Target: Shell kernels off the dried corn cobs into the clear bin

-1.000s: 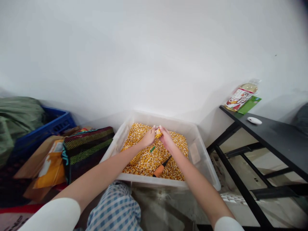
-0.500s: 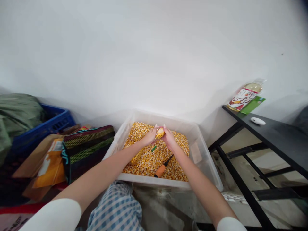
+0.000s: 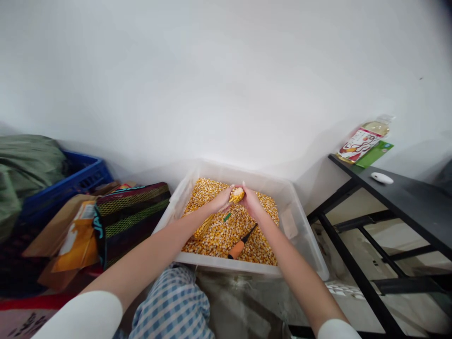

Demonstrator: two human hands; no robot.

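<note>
Over loose kernels (image 3: 221, 239), curled fingers (image 3: 248, 194) hold a cob (image 3: 237, 195).

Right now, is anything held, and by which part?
A corn cob, held between the left hand at its left side and the right hand at its right; exact contact points are too small to tell.

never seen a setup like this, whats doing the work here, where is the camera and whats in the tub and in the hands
There is no machine: these are a person's own bare hands. The camera sits on their head, looking forward and down. Between the left hand and right hand is an ear of corn, held over a plastic tub. Loose kernels fill much of its bottom; on them lie a tool with an orange handle and a small green piece, too small to identify.
</note>
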